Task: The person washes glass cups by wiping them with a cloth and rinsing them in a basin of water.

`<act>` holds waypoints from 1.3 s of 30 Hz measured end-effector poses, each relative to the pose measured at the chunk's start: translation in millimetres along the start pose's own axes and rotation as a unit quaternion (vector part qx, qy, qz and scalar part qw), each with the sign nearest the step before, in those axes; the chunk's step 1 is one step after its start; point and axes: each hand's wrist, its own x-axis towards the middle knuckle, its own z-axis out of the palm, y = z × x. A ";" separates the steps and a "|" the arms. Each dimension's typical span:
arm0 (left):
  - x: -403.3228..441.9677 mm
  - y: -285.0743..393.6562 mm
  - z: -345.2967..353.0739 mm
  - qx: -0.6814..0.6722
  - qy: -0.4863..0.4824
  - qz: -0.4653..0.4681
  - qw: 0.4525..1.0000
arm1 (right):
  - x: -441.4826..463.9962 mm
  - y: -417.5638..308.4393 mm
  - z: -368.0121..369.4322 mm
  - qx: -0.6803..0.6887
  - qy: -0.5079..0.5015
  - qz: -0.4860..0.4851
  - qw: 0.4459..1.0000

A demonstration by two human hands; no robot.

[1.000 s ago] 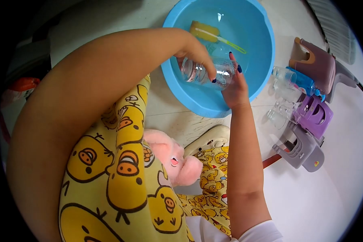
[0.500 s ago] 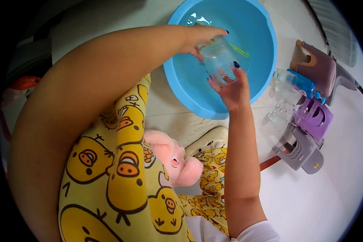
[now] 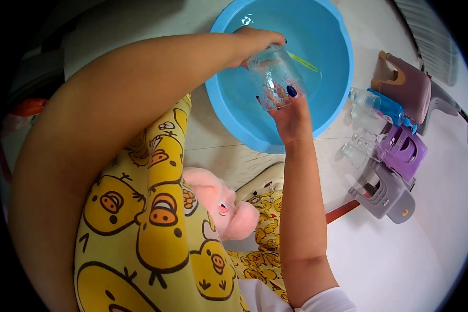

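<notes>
Both of my hands hold a clear textured glass (image 3: 271,78) tilted above the water in a light blue basin (image 3: 216,112). My left hand (image 3: 259,42) is closed round the upper end of the glass, with some of its fingers hidden. At the lower end, my right hand (image 3: 292,117) grips it, its dark-nailed thumb on the near side and the other fingers seen through the glass. A slim yellow-green thing (image 3: 302,61) with a slotted end lies in the water beyond the glass; I cannot make out its kind.
Right of the basin, several clear glasses (image 3: 364,122) stand by a blue pump bottle (image 3: 389,107). Behind them are a brown stool (image 3: 408,91), a purple stool (image 3: 408,151) and a grey stool (image 3: 385,192). Pink plush (image 3: 221,203) and a cream clog (image 3: 262,183) are near my legs.
The glass and both hands have shifted slightly left, and my right hand now sits further round the glass. The yellow-green thing has moved a little up and left in view.
</notes>
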 end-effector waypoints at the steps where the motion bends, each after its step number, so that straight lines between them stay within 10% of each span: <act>1: -1.3 0.9 -0.2 0.010 0.000 -0.002 1.000 | 0.2 1.9 -0.4 0.004 0.004 -0.007 1.000; 18: -1.9 -1.0 1.3 0.050 0.025 0.003 0.998 | -3.3 14.5 2.7 0.043 0.005 -0.041 0.998; 39: -4.8 3.2 2.2 0.027 0.047 -0.030 0.998 | -17.3 9.8 34.3 -0.308 0.113 -0.178 0.928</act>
